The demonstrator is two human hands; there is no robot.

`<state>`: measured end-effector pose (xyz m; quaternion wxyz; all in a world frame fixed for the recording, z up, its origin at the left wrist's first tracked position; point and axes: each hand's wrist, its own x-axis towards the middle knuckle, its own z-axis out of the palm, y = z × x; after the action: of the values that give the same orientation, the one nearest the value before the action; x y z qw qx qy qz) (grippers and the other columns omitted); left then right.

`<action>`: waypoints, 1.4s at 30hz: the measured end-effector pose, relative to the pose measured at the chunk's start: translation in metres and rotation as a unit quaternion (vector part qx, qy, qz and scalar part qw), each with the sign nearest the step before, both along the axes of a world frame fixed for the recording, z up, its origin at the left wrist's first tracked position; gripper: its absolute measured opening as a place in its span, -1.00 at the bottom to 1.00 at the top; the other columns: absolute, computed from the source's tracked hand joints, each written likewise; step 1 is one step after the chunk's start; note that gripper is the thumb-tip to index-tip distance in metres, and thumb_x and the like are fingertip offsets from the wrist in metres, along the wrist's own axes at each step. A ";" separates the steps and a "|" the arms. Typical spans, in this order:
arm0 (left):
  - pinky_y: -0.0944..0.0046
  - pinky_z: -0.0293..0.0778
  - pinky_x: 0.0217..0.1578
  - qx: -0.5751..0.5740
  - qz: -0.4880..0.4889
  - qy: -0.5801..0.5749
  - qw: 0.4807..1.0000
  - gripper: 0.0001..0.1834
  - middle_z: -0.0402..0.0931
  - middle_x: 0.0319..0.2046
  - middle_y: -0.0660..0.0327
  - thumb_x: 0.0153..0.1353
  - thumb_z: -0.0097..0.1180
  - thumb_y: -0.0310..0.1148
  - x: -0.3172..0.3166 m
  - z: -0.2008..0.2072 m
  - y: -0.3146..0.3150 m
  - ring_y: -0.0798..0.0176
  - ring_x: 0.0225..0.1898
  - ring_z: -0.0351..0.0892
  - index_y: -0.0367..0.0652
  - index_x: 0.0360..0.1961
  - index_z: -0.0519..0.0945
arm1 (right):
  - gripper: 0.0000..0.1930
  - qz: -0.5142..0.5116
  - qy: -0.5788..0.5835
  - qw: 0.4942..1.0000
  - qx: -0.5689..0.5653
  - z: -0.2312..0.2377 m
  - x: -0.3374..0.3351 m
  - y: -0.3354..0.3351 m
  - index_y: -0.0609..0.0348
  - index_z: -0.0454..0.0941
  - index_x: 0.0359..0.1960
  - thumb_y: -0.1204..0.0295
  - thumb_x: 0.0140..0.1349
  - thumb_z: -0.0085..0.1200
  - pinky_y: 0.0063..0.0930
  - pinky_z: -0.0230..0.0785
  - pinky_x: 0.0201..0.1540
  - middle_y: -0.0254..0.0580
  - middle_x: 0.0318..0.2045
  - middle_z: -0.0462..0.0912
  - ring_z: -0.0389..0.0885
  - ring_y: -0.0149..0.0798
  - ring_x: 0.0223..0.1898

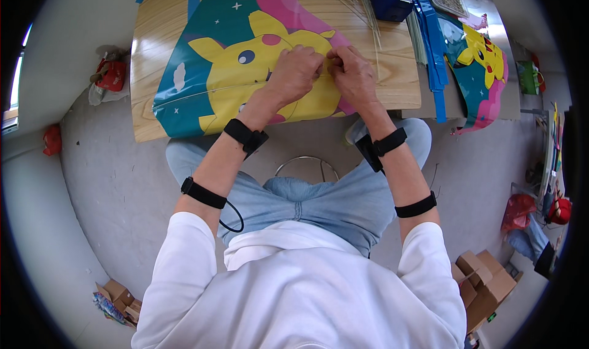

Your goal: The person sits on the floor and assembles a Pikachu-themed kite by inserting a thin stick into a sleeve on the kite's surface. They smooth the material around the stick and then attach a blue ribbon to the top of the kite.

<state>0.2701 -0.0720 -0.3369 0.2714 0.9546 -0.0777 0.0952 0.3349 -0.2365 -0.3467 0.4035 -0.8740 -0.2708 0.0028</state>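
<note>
A kite sheet (245, 60) with a yellow cartoon figure on teal and pink lies flat on the wooden table (153, 36), reaching its near edge. Both hands meet at the middle of the sheet: the left hand (296, 73) and right hand (351, 73) are side by side, fingertips pinched down on a thin rod or seam that runs across the print. What exactly they pinch is too small to tell. The work looks mid-way: the sheet is spread and one thin rod seems in place. A bundle of thin sticks (356, 5) lies at the far edge, and another printed kite (481, 66) hangs off the right edge.
</note>
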 end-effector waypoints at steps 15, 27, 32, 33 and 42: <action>0.01 0.36 -0.11 0.078 -0.013 0.019 0.997 -0.93 0.52 -0.32 0.21 0.11 0.17 -0.49 -0.001 0.000 -0.005 0.05 -0.13 0.50 -0.07 -0.35 0.60 | -0.79 0.003 0.000 1.000 0.020 -0.004 0.001 -0.001 0.06 0.60 -0.22 0.56 0.08 0.11 -0.19 0.50 -0.24 -0.18 -0.29 0.66 0.69 -0.05 -0.26; 0.05 0.38 -0.22 -0.112 0.002 -0.011 0.994 -0.92 0.48 -0.41 0.05 0.15 0.14 -0.54 -0.021 0.005 0.016 -0.04 -0.30 0.46 -0.23 -0.36 0.47 | -0.80 -0.006 0.001 1.000 0.007 -0.003 -0.002 0.000 0.13 0.61 -0.21 0.59 0.09 0.17 -0.33 0.47 -0.22 -0.22 -0.34 0.62 0.65 -0.18 -0.34; 0.14 0.46 -0.28 -0.158 0.113 -0.010 0.981 -0.92 0.55 -0.36 0.05 0.19 0.15 -0.57 -0.033 0.019 0.011 0.04 -0.33 0.55 -0.29 -0.29 0.51 | -0.79 -0.010 0.003 1.000 0.012 -0.004 -0.002 0.000 0.12 0.61 -0.21 0.58 0.08 0.19 -0.32 0.47 -0.23 -0.24 -0.34 0.62 0.64 -0.19 -0.34; 0.16 0.47 -0.28 -0.172 0.141 0.024 0.975 -0.91 0.56 -0.35 0.05 0.19 0.16 -0.57 -0.039 0.023 0.007 0.05 -0.32 0.57 -0.30 -0.28 0.53 | -0.80 -0.009 0.000 1.000 0.011 -0.003 -0.003 0.001 0.10 0.61 -0.22 0.57 0.10 0.17 -0.27 0.48 -0.23 -0.21 -0.31 0.63 0.65 -0.13 -0.31; 0.06 0.50 -0.21 -0.075 0.173 0.032 0.982 -0.91 0.55 -0.33 0.02 0.12 0.20 -0.51 -0.031 0.014 -0.023 -0.02 -0.25 0.61 -0.27 -0.33 0.58 | -0.81 -0.010 -0.011 1.000 0.000 -0.008 -0.001 0.000 0.05 0.61 -0.23 0.55 0.11 0.11 -0.17 0.49 -0.25 -0.18 -0.26 0.66 0.68 0.00 -0.26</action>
<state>0.2395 -0.0953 -0.3229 0.3245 0.9330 0.1044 0.1154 0.3342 -0.2365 -0.3550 0.4007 -0.8764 -0.2668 -0.0110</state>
